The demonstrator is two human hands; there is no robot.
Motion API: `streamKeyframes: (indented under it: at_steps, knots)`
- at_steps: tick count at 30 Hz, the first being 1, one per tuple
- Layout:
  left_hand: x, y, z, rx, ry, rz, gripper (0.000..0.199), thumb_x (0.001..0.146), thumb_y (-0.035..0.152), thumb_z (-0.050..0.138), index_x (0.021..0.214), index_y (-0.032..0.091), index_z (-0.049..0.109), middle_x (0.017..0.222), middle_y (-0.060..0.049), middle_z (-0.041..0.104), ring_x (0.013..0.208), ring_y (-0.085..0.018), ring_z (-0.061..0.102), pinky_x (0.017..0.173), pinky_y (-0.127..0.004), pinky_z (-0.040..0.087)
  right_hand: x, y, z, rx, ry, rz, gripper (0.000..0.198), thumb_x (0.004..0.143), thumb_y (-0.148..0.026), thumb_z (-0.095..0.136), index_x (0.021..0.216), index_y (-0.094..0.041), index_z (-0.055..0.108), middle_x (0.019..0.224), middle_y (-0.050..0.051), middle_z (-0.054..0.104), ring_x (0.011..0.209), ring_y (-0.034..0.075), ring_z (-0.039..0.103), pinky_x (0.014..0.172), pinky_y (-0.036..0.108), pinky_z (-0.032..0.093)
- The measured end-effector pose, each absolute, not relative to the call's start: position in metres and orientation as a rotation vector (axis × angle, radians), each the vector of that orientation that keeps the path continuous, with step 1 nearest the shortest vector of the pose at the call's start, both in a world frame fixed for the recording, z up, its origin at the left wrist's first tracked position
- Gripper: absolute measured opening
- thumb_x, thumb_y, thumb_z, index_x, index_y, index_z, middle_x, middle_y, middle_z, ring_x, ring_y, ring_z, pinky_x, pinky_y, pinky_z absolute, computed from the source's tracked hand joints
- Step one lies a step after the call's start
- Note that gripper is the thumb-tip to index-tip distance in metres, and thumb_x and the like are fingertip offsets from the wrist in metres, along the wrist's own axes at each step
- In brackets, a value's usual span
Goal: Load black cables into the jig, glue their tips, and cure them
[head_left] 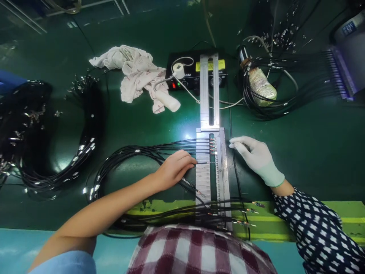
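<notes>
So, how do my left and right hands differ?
Your left hand is bare; your right hand wears a white glove. The left pinches a black cable at the metal fixture, while the right shows nothing held. Both point toward the fixture from opposite sides.

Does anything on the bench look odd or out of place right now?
A whitish cloth lies crumpled beside the black control box, looking tossed there. Also odd: the right hand is gloved while the left hand is bare, though that may be deliberate.

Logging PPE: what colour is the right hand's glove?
White glove with pale green cuff; see head view.
</notes>
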State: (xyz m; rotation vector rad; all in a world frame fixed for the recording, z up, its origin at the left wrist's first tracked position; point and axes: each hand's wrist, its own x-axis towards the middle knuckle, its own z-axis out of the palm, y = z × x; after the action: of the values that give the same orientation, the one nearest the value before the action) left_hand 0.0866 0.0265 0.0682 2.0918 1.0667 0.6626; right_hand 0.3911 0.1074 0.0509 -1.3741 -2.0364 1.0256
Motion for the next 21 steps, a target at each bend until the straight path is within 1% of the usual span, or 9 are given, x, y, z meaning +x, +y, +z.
streamKeyframes:
  at_steps: [3,6,11,15,18,20,21]
  knots:
    - [0.091,0.038,0.059,2.217,1.044,0.682,0.025,0.098,0.010,0.046,0.120,0.014,0.059,0.096,-0.008,0.059,0.089,-0.016,0.052,0.078,-0.028,0.043,0.391,0.107,0.051,-1.364,-2.045,1.022,0.020,0.101,-0.032,0.052,0.107,-0.027,0.070,0.096,-0.006,0.070,0.093,0.015,0.065,0.083,0.028,0.047]
    - [0.092,0.047,0.058,2.316,1.022,0.635,0.030,0.098,0.008,0.041,0.121,0.013,0.060,0.095,-0.009,0.060,0.086,-0.017,0.052,0.075,-0.029,0.043,0.391,0.107,0.051,-1.368,-2.038,1.028,0.020,0.100,-0.030,0.052,0.106,-0.027,0.070,0.095,-0.006,0.071,0.092,0.014,0.065,0.083,0.028,0.047]
    - [0.093,0.058,0.060,2.352,0.984,0.590,0.029,0.098,0.009,0.040,0.117,0.012,0.061,0.092,-0.008,0.059,0.083,-0.016,0.052,0.074,-0.028,0.043,0.390,0.106,0.052,-1.377,-2.028,1.040,0.019,0.101,-0.030,0.052,0.107,-0.027,0.070,0.096,-0.008,0.071,0.093,0.014,0.066,0.085,0.027,0.046]
    - [0.096,0.061,0.060,2.312,0.989,0.592,0.021,0.099,0.010,0.043,0.112,0.010,0.060,0.091,-0.008,0.058,0.084,-0.016,0.050,0.075,-0.028,0.043,0.390,0.107,0.053,-1.379,-2.021,1.046,0.019,0.100,-0.030,0.052,0.106,-0.027,0.071,0.095,-0.007,0.071,0.093,0.015,0.066,0.084,0.028,0.047]
    - [0.095,0.054,0.062,2.360,1.002,0.610,0.023,0.100,0.010,0.042,0.114,0.012,0.059,0.096,-0.009,0.058,0.087,-0.016,0.049,0.077,-0.028,0.042,0.390,0.106,0.055,-1.388,-2.022,1.051,0.019,0.100,-0.030,0.052,0.106,-0.027,0.071,0.096,-0.006,0.071,0.093,0.016,0.066,0.084,0.029,0.047]
    - [0.092,0.046,0.062,2.450,1.097,0.614,0.028,0.100,0.011,0.042,0.120,0.016,0.061,0.100,-0.009,0.055,0.090,-0.017,0.048,0.079,-0.030,0.040,0.390,0.107,0.055,-1.393,-2.024,1.062,0.020,0.100,-0.029,0.052,0.106,-0.027,0.071,0.096,-0.007,0.071,0.093,0.016,0.066,0.084,0.029,0.048]
    - [0.091,0.042,0.061,2.497,1.157,0.595,0.031,0.100,0.011,0.042,0.123,0.019,0.062,0.098,-0.009,0.054,0.089,-0.017,0.046,0.077,-0.031,0.038,0.389,0.107,0.056,-1.396,-2.025,1.066,0.020,0.100,-0.029,0.052,0.106,-0.027,0.071,0.097,-0.007,0.071,0.094,0.016,0.066,0.085,0.029,0.048]
